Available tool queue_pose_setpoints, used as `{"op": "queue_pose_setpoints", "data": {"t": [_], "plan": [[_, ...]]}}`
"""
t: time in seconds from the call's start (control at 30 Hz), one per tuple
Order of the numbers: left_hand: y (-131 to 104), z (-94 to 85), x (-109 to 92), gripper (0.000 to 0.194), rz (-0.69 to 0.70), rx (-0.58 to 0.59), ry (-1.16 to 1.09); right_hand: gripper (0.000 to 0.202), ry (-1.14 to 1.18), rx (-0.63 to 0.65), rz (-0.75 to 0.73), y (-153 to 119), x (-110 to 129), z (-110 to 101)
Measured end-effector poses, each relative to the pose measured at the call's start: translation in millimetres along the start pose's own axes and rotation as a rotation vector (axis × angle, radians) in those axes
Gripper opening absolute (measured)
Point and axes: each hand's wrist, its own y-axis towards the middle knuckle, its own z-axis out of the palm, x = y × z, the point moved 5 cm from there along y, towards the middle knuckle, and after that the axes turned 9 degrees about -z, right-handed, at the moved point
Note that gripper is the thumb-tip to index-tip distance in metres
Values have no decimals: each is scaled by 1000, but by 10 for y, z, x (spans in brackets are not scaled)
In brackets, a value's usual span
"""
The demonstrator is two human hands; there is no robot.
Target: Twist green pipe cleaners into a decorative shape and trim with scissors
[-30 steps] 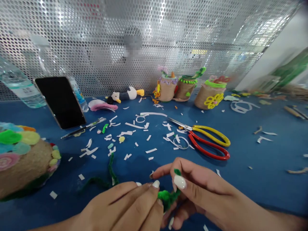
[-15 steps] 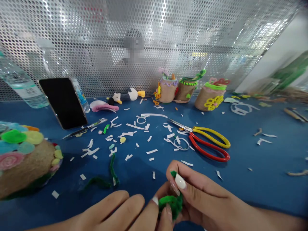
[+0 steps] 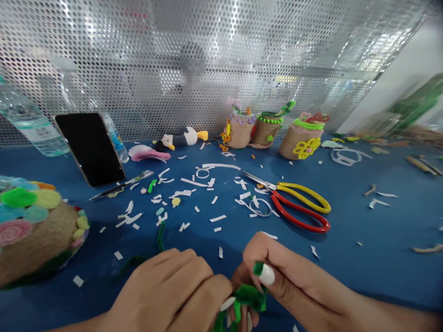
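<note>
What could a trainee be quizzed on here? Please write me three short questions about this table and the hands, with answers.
1. Which of these lies nearest the right hand?
A) the phone
B) the scissors
C) the pen
2. True or false: three decorated brown pots stand in front of the perforated panel.
3. Fill in the colour: the fuzzy piece held between the right hand and the left hand is ____.

Key: 1. B; 2. True; 3. green.
</note>
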Motion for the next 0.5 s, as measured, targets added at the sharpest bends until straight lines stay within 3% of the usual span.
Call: {"op": "queue_pose_setpoints", "data": {"t": [0.1, 0.23, 0.33, 0.5], "plan": [[10, 14, 21, 29, -51, 3, -36, 17, -205, 5, -39, -12, 69, -13], [24, 55, 47, 23, -99, 34, -87, 13, -425, -13, -210, -3, 110, -65], [14, 69, 34, 19, -75, 9, -24, 13, -537, -84, -345, 12, 119, -98], [-4, 123, 25, 21, -93, 70, -73, 19, -638, -139, -404, 14, 123, -78]]}}
